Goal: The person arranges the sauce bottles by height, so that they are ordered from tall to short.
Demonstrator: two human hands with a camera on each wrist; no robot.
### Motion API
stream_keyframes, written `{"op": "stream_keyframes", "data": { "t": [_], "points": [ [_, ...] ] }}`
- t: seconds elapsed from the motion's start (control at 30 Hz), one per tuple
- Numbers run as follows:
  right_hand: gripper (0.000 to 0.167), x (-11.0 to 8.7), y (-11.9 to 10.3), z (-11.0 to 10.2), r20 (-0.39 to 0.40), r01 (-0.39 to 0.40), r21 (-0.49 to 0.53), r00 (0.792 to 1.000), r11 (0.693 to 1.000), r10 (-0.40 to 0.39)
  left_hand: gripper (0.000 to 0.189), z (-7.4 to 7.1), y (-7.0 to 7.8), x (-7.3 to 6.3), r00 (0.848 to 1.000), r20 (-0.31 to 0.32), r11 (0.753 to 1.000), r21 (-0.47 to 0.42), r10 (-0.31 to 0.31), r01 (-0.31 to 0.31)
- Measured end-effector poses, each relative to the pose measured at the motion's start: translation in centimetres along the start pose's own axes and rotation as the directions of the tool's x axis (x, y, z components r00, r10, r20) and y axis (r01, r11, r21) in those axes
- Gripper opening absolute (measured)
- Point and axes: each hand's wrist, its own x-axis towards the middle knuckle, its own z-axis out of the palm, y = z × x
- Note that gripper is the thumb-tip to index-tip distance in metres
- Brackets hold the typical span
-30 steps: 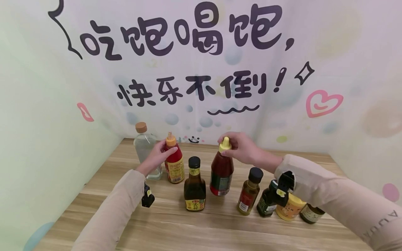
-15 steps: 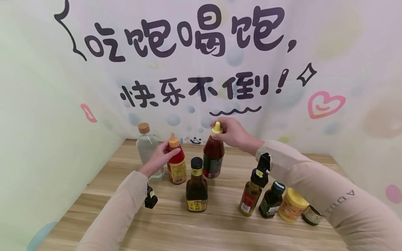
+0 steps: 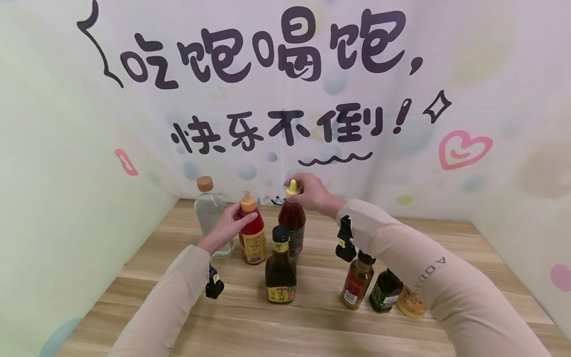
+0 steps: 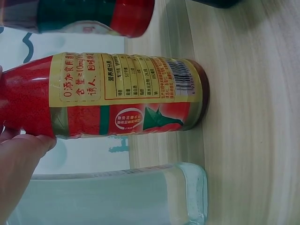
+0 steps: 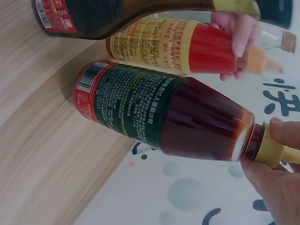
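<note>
My left hand (image 3: pixel 226 227) grips the neck of a red chili sauce bottle (image 3: pixel 253 240) with an orange nozzle cap; it stands upright on the wooden table (image 3: pixel 214 322). My right hand (image 3: pixel 314 192) pinches the yellow pointed cap of a dark red ketchup bottle (image 5: pixel 206 122), held upright just right of the chili sauce. Whether its base touches the table is unclear. In front of it stands a dark soy sauce bottle (image 3: pixel 280 270) with a black cap, covering part of the ketchup bottle in the head view. A clear bottle (image 3: pixel 208 210) with a brown cap stands left of the chili sauce bottle.
At the right stand a black-capped bottle with a red label (image 3: pixel 358 282), a dark jar (image 3: pixel 386 292) and a yellow tub (image 3: pixel 411 302), partly behind my right sleeve (image 3: pixel 401 248). A printed cloth backdrop (image 3: pixel 285 94) rises behind the table.
My right hand has carried the ketchup bottle left and back, to behind the soy sauce bottle and near the chili sauce bottle. My left hand has stayed on the chili sauce bottle.
</note>
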Motion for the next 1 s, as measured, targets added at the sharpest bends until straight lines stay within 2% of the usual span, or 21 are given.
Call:
{"op": "stream_keyframes", "data": {
  "t": [0.47, 0.73, 1.0],
  "points": [
    [0.026, 0.6, 0.7, 1.6, 0.033, -0.036, 0.016, 0.999, 0.999, 0.035, 0.048, 0.4, 0.1, 0.4, 1.0, -0.007, 1.0, 0.002, 0.002, -0.002],
    [0.027, 0.7, 1.3, 2.3, 0.053, -0.022, 0.017, 0.998, 1.0, 0.021, 0.048, 0.4, -0.3, 0.4, 1.0, -0.006, 1.0, -0.02, 0.003, -0.003],
    [0.024, 1.0, 1.5, 2.5, 0.066, -0.014, 0.019, 0.998, 1.0, 0.013, 0.049, 0.0, -0.3, 0.3, 1.0, -0.011, 1.0, 0.03, -0.001, 0.001]
  ]
}}
